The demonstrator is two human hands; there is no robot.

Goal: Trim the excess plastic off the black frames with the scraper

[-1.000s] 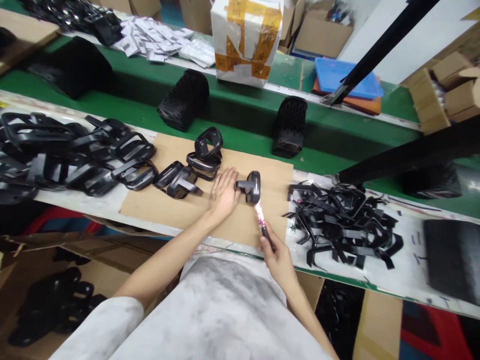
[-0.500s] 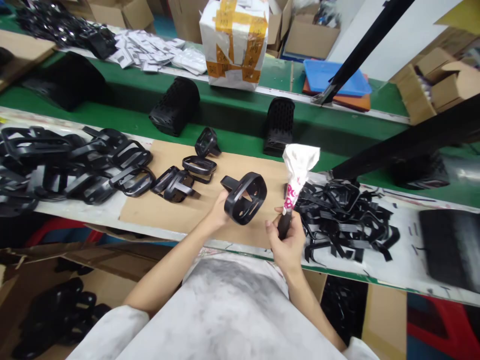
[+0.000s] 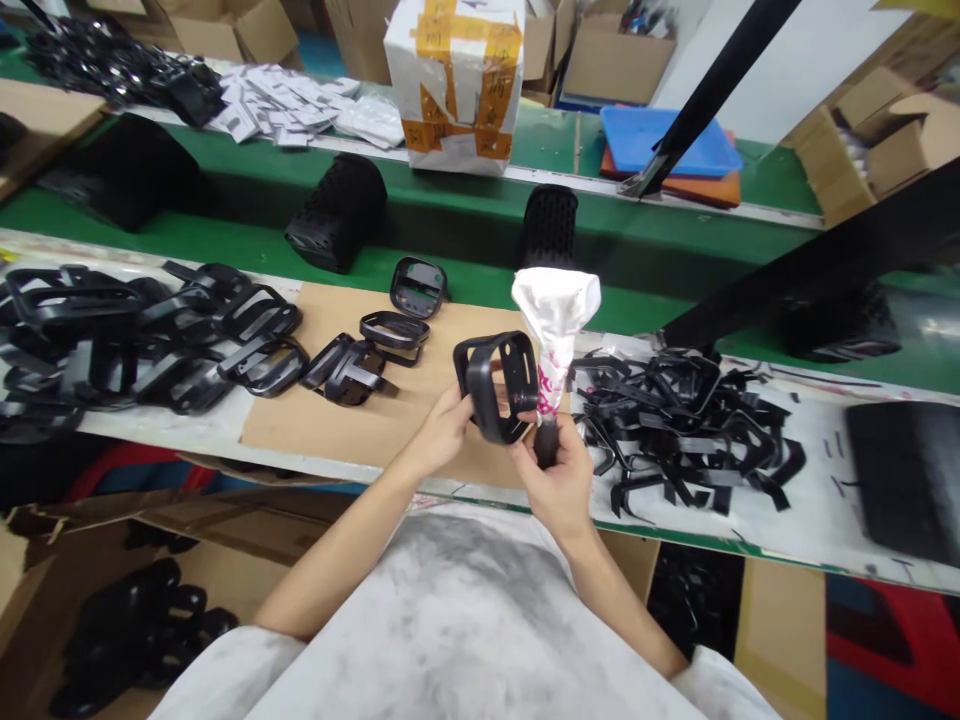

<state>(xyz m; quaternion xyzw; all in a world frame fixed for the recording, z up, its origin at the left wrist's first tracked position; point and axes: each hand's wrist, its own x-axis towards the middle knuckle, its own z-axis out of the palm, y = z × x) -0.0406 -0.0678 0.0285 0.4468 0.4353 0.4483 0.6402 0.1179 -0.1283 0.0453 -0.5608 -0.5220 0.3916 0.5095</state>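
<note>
A black plastic frame (image 3: pixel 496 385) is being held up off the cardboard sheet (image 3: pixel 352 420) by the left hand (image 3: pixel 442 432), fingers closed on its near edge. A second ago it was lying flat on the cardboard under that hand's fingertips; half a second ago it was already raised, its opening turned toward the camera. Now it is being turned more edge-on and brought in against the tool.

The right hand (image 3: pixel 559 480) is wrapped tight around the dark handle of a tool whose upper part is covered in a white wrapper with pink print (image 3: pixel 555 320). Earlier the tool was pointing down at the cardboard; it is now being held upright, its shaft just beside or touching the frame's right side. Actual contact cannot be told.

Judged from this, the picking-up is done and part and tool are being brought together in the air above the cardboard's near edge.

Finished-looking frames (image 3: pixel 150 335) are lying in a row to the left. Thin black strips (image 3: pixel 690 430) are heaped to the right. Black mesh housings (image 3: pixel 337 210) are standing on the green belt (image 3: pixel 225 240) behind.
</note>
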